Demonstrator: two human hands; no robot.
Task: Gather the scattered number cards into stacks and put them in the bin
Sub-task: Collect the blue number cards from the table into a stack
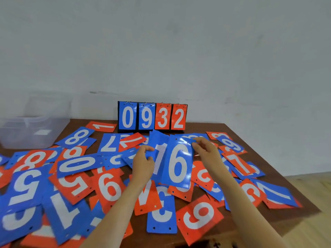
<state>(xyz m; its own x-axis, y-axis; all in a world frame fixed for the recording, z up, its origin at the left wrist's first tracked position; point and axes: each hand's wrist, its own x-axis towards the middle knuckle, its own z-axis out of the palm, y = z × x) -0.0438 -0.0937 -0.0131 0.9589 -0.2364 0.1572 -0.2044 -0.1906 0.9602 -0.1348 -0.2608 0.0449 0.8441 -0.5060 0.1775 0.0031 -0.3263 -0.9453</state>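
Red and blue number cards (109,187) lie overlapping across the brown wooden surface (197,127). Above the heap, the left hand (143,163) pinches a blue 1 card (158,140) and the right hand (206,151) pinches a blue 6 card (177,165), their edges overlapping. Behind them a flip scoreboard (152,116) reads 0932. A clear bin (26,129) sits at the far left, against a pale wall (161,42).

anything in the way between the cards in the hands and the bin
Nothing visible does. Between the held blue cards and the clear bin at far left lie only flat scattered cards; the scoreboard stands off that line.
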